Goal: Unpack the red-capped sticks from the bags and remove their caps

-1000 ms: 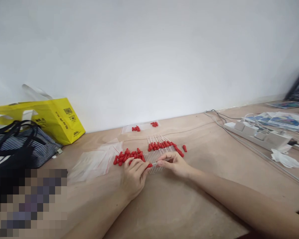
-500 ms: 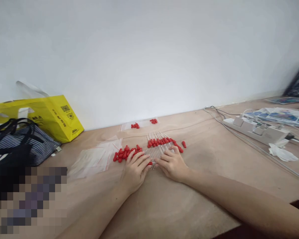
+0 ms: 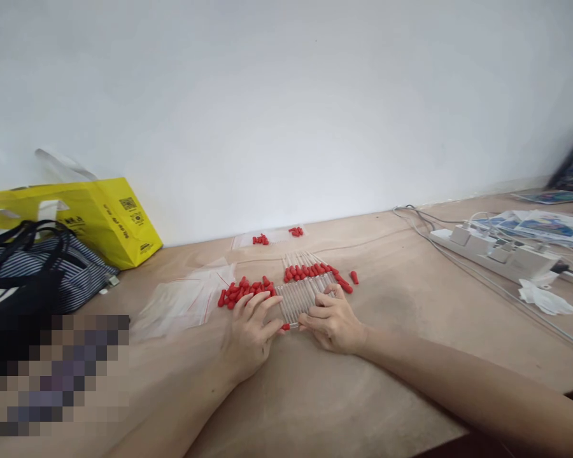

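Observation:
A row of clear thin tubes [image 3: 302, 294] lies side by side on the wooden table [image 3: 344, 394], several capped in red at the far end. A loose heap of red caps [image 3: 242, 291] sits to their left. My left hand [image 3: 249, 331] rests with fingers spread, fingertips on the caps and the tubes' left edge. My right hand [image 3: 333, 319] lies beside it, fingers apart, touching the near ends of the tubes. One red-capped tube [image 3: 289, 326] lies between the two hands.
Clear zip bags [image 3: 187, 302] lie left of the caps; another bag with red caps [image 3: 274, 238] sits near the wall. A yellow bag [image 3: 106, 219] and a striped bag [image 3: 38, 273] stand at left. A power strip [image 3: 499, 256] with cables lies at right.
A second ago both hands pinched a red-capped tube. It now lies on the table, and both hands have flattened onto the tubes and caps.

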### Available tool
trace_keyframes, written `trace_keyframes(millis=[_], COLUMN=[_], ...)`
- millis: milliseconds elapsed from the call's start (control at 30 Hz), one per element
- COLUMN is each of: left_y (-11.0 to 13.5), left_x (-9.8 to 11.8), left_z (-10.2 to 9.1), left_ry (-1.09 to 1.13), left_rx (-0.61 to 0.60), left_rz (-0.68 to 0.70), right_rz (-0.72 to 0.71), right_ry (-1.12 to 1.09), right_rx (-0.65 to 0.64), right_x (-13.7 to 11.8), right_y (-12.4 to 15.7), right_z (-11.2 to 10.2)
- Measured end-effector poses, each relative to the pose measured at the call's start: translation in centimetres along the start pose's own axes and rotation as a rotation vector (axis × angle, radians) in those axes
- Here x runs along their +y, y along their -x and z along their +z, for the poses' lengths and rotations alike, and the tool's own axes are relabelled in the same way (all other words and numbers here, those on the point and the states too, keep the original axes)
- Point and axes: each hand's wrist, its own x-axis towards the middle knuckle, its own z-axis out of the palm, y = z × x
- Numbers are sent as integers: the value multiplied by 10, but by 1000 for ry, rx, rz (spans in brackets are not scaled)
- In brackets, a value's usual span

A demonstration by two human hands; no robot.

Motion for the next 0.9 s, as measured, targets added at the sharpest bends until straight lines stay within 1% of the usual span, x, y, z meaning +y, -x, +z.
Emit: trace_keyframes(millis=[133,200,267,367,467,567,633,700,767,900], left_y=[4,9,16,23,26,27,30,33,36,37], left_x=[-4,-12,-22,-36,-50,-68,-81,-91,-97,-100], left_z=[-2,-2,-3,-5,-6,-8,-9,-9,-8,-2], left_ry=[13,5,-7,43,82,48,36,46,68,115], left_rx=[-36,-40,-19,50,103,96,47,-25,-73,-91], left_rz=[-17,-68,-168,-327,-493,-728,-879,-980,-1042,-1112], right_rz=[25,77,176,378,578,701,733,736,724,700], right_ry=[3,6,10,-13,-31,28,85,132,166,230], right_rx=[-30,-31,-25,-45,-101,-183,-224,-255,-294,-383], right_x=[0,2,5,15,30,43,46,46,43,38], right_y=[2,4,5,4,3,4,5,5,4,1], right_z=[-2,-2,-1,3,3,-2,-5,-6,-5,-1])
